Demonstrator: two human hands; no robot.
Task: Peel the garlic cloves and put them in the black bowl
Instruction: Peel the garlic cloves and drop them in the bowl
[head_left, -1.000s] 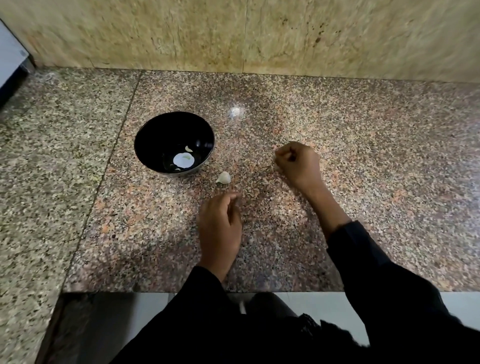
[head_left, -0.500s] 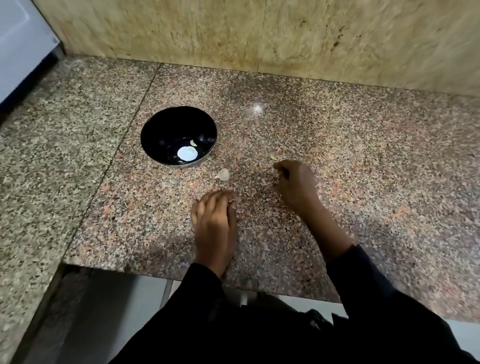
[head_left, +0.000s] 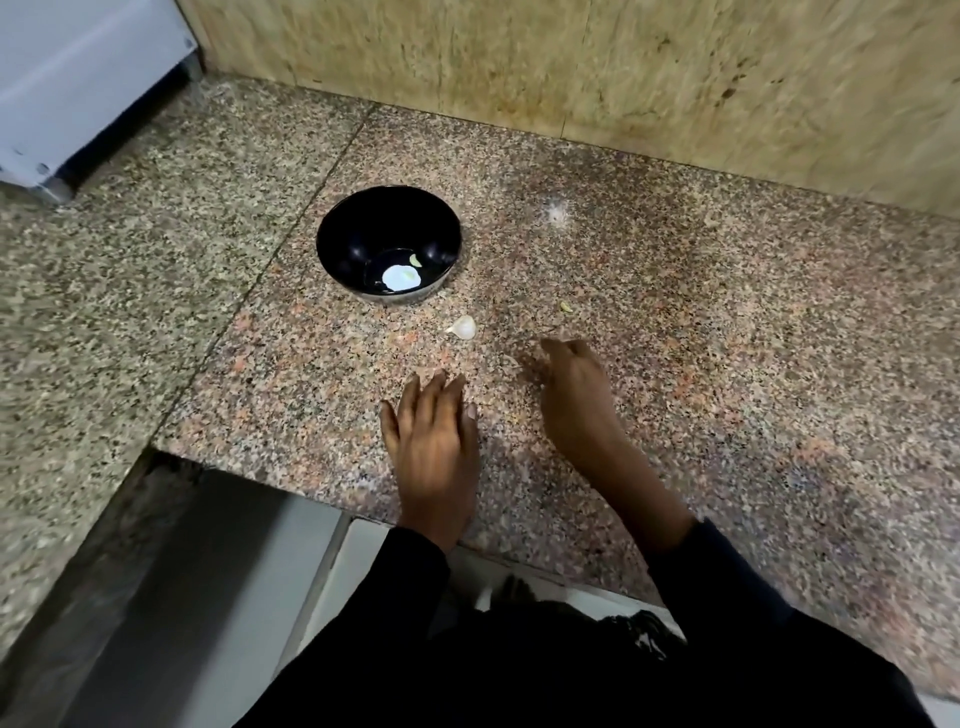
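Garlic clove (head_left: 462, 327) lies unpeeled on the table (head_left: 727, 332), just at five o'clock of the black bowl (head_left: 388, 244). Left hand (head_left: 434, 441) rests flat, released; right hand (head_left: 574, 395), blurred, looks relaxed and grasps nothing. Small green scrap (head_left: 565, 307) lies at the clove's three o'clock.

Light is moderate and comes from above: a small bright glare spot sits on the polished tabletop (head_left: 558, 213), and a white reflection shows inside the black bowl (head_left: 388, 244). Soft shadows lie under both hands. The right hand (head_left: 571, 395) is smeared by motion blur, mostly at the fingers; the left hand (head_left: 431, 441) is slightly soft. Wide-angle distortion bends and blurs the edges, and the lower corners fall dark.
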